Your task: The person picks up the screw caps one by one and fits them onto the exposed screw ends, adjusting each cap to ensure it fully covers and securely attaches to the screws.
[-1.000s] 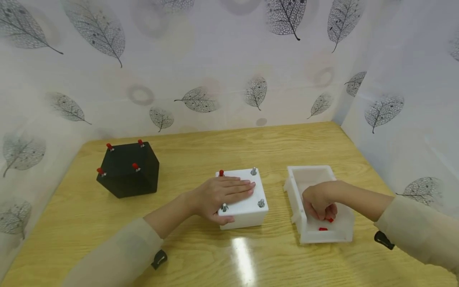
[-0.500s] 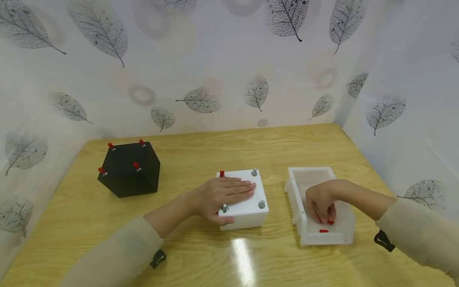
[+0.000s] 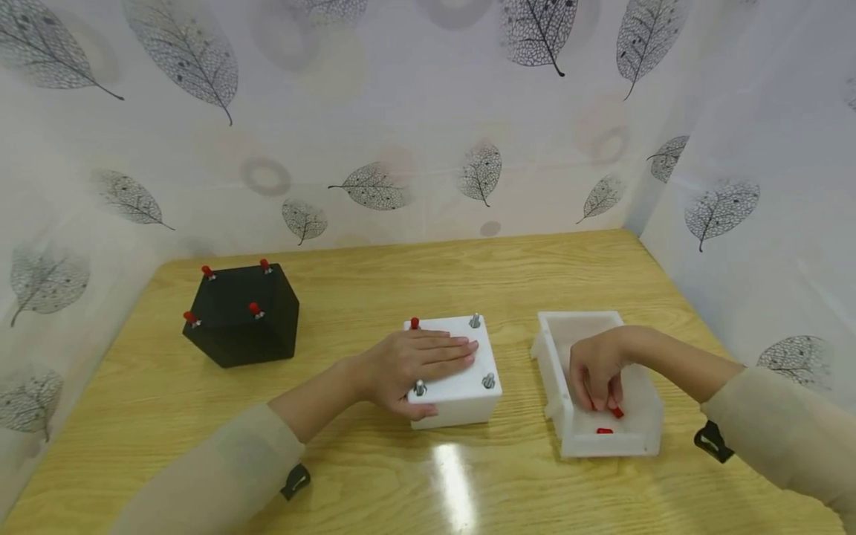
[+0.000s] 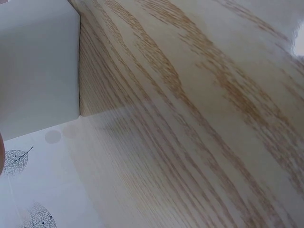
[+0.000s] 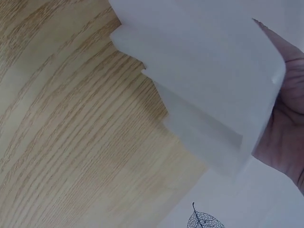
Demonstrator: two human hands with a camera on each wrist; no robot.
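Observation:
My left hand (image 3: 417,364) rests with straight fingers across the top of a white block (image 3: 461,379), its thumb against the front side. Metal bolts (image 3: 489,380) stand up at the block's corners, and the far-left one bears a red cap (image 3: 414,323). Inside a white plastic bin (image 3: 565,416), my right hand (image 3: 597,364) points its fingers down and pinches a small red cap (image 3: 617,412). Another red cap (image 3: 605,431) lies on the bin floor near the front. In the right wrist view the bin wall (image 5: 213,80) hides the fingertips.
A black block (image 3: 250,319) with red caps on its corner bolts stands at the left back of the wooden table (image 3: 374,282). Behind and to the right hangs a leaf-patterned curtain (image 3: 428,104).
My right hand has shifted slightly within the bin, and more of the red cap shows at its fingertips. The left hand stays on the white block.

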